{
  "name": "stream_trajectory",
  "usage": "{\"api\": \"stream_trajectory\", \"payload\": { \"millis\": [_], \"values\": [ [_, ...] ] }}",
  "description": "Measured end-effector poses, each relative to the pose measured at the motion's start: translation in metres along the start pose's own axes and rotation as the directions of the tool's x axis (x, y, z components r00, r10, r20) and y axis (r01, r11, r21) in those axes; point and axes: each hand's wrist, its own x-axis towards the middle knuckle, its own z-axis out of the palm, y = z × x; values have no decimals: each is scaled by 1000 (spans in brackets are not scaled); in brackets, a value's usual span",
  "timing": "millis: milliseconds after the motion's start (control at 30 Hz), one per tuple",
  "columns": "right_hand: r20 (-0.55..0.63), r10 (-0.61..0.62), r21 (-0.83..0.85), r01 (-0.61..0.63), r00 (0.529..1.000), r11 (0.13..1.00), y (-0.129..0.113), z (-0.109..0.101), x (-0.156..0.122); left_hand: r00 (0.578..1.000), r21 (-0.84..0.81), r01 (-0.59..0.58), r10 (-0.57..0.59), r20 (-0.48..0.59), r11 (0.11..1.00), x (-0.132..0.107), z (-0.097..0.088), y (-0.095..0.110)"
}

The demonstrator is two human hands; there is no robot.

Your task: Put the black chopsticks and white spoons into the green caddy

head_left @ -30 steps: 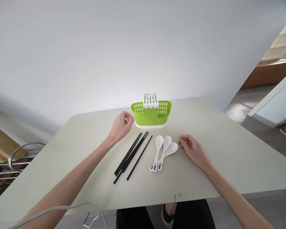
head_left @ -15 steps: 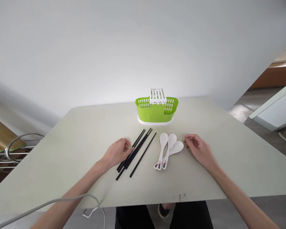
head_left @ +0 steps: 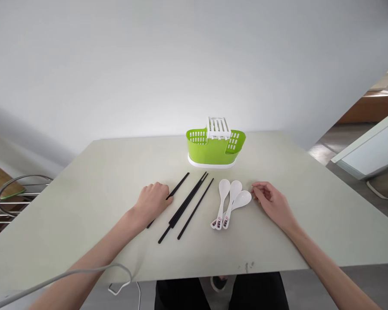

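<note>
Several black chopsticks lie side by side on a pale table. My left hand rests on the table with its fingers curled over one chopstick, which it has slid leftward, apart from the others. Three white spoons lie bowl-up just right of the chopsticks. My right hand rests on the table next to the rightmost spoon, fingers loosely bent and holding nothing. A green cutlery basket with a white insert stands behind them.
A metal chair frame stands off the table's left side. A grey cable hangs over the near edge. A white wall is right behind the table, and a white panel leans at the right.
My left hand came down from beside the green basket onto the chopsticks, then pulled one chopstick leftward out of the bundle. My right hand stayed by the spoons.
</note>
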Motion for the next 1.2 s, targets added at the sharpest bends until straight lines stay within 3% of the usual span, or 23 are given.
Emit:
{"api": "stream_trajectory", "payload": {
  "millis": [167, 367, 467, 567, 667, 733, 833, 900, 967, 1067, 1200],
  "values": [
    [-3, 6, -12, -6, 1000, 1000, 0, 0, 0, 997, 17, -27, 28, -75, 1000, 3, 5, -8],
    [-4, -1, 9, 1, 1000, 1000, -1, 1, 0, 999, 53, 5, -2, -53, 999, 2, -4, -18],
    [5, -4, 33, 3, 1000, 999, 1, 2, 1, 995, -106, 22, -32, -92, 994, 1, -18, -26],
    [16, 6, 58, -7, 1000, 998, 3, 3, 3, 986, -384, 18, -81, -147, 923, 1, -37, -28],
    [8, 10, 118, -11, 1000, 993, -1, 1, 5, 977, -698, 43, -175, -119, 715, 0, -53, -17],
    [-20, 2, 147, 1, 1000, 989, -11, -1, 2, 974, -868, 36, -211, -81, 495, 0, -58, -4],
    [-44, -42, 145, 48, 998, 988, -39, -2, -13, 977, -985, 23, -215, -14, 173, 2, -52, 18],
    [48, -86, 205, 75, 995, 976, -64, 2, -28, 979, -999, 45, -198, 45, -2, 3, -44, 33],
    [238, -120, 315, 40, 964, 948, -92, 8, -41, 980, -988, 68, -176, 92, -140, 4, -34, 50],
    [427, -107, 440, -102, 898, 892, -128, 20, -55, 985, -964, 70, -136, 107, -255, 0, -23, 76],
    [556, -61, 484, -264, 829, 834, -152, 29, -59, 994, -956, 59, -75, 84, -288, -13, -16, 102]
  ]
}}
